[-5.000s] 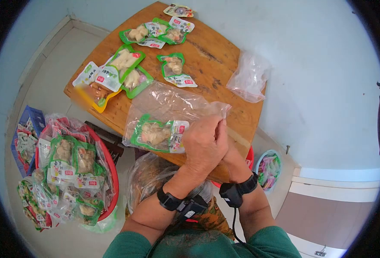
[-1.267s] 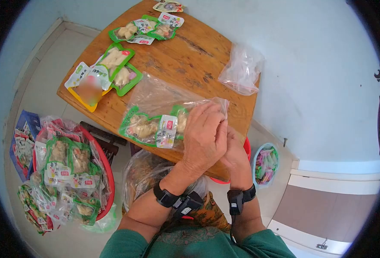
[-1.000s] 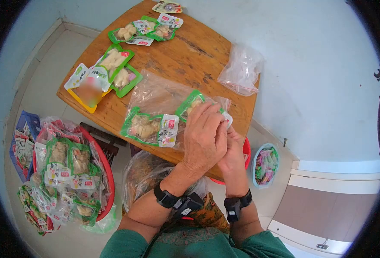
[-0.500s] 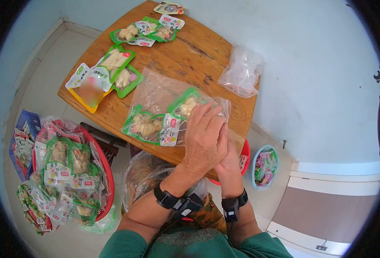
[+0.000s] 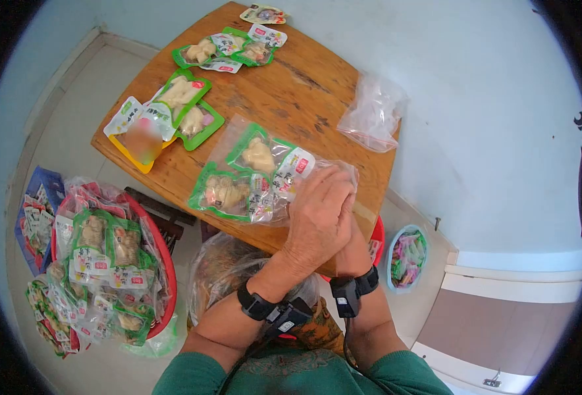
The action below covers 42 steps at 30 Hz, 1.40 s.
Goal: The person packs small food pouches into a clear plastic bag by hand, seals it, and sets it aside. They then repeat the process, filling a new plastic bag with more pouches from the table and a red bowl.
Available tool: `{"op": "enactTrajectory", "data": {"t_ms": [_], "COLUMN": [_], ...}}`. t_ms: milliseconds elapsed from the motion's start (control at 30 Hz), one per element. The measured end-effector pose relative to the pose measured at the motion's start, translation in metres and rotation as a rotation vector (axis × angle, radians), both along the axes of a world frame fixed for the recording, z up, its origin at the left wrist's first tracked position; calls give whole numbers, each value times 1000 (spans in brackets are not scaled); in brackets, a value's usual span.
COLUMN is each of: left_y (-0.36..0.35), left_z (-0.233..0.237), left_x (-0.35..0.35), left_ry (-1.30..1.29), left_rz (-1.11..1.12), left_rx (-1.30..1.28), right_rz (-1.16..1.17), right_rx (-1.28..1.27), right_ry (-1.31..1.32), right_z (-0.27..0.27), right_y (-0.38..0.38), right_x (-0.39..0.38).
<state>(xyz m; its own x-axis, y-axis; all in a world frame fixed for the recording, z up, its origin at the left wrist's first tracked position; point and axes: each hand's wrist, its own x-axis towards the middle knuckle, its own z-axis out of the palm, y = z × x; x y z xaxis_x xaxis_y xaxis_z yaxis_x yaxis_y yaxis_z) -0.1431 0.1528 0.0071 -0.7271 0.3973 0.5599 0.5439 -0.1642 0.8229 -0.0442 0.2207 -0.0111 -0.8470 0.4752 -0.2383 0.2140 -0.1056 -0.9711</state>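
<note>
A clear plastic bag [image 5: 238,129] lies near the table's front edge with two green-edged food packets inside. The upper packet [image 5: 259,155] and the lower packet [image 5: 224,191] both show pale pieces through their windows. My left hand [image 5: 318,214] is closed over the bag's right end, its fingers bent and pressed together, next to the upper packet's white label. Beneath and beside it, my right hand [image 5: 351,242] is at the same end of the bag. Its fingers are hidden by my left hand.
More packets [image 5: 181,93] lie on the wooden table [image 5: 291,99] at left and back. Another clear bag [image 5: 373,115] rests at the right edge. On the floor stand a red basket [image 5: 170,276] full of packets, a blue crate [image 5: 46,179] and a light-blue basket [image 5: 391,260].
The upper packet has moved left and farther into the bag, showing more of its label. My left hand has shifted slightly downward, and its fingers are more bent. My right wrist has turned.
</note>
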Motion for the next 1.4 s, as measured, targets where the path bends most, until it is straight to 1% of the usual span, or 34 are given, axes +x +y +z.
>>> {"op": "enactTrajectory", "data": {"t_ms": [33,267,333,367,433,533,567,633,667,733,767,833,867,900,933,967,1033,1067,1133,1167,1233,1267,1300,1333,1367,1400], "left_y": [0,-1,-2,-2,-3,-4,-5,-5,-6,-5,-5,-6,-6,-7,-8,-9,-9,-10,-9,-9,-7,-7,-8,-8,-9,-11], "left_z": [0,2,3,3,5,6,5,6,7,3,1,0,1,2,3,4,7,7,3,1,1,0,0,-1,-1,0], "left_x": [0,-4,-5,-5,-7,-9,-9,-10,-11,-9,-9,-8,-7,-6,-5,-4,-4,-5,-5,-5,-4,-3,-3,-3,-3,-4], "left_ry": [0,-10,-11,-16,-8,-20,-40,-45,-53,-94,-137,-179,-222,-220,-221,-220,-206,-197,-180,-167,-157,-154,-149,-130,-111,-106], "left_rz": [6,-3,10,18,32,38,29,45,55,77,89,68,42,41,41,42,54,67,75,77,82,82,87,61,34,39], "left_rx": [-1,12,15,15,31,50,56,49,41,48,49,46,38,45,-6,-58,-66,-81,-99,-122,-114,-113,-112,-163,-217,-218], "right_rz": [73,200,328,331,214,284,289,150,157,3,9,40,39,-52,-142,-143,-88,-84,31,33,267,269,341,412,413,421], "right_rx": [184,298,533,535,297,251,254,413,418,293,297,338,343,280,216,222,416,421,634,638,774,776,945,1112,1111,1189], "right_ry": [-99,-123,-105,-102,-33,-82,-79,14,18,-9,-6,-344,-342,-266,-189,-185,-160,-152,-204,-196,-152,-145,-35,78,85,77], "right_z": [8,17,1,-8,-25,-38,-26,7,14,26,31,41,52,71,84,89,98,103,110,110,102,95,87,83,79,75], "right_y": [-2,-4,7,9,11,17,10,-5,-4,11,23,50,53,51,51,55,66,67,66,69,77,80,84,82,78,73], "right_x": [-2,-7,-2,-3,-5,-5,-7,-9,-13,-23,-28,-37,-37,-39,-42,-47,-66,-79,-112,-129,-165,-185,-207,-226,-241,-257]}}
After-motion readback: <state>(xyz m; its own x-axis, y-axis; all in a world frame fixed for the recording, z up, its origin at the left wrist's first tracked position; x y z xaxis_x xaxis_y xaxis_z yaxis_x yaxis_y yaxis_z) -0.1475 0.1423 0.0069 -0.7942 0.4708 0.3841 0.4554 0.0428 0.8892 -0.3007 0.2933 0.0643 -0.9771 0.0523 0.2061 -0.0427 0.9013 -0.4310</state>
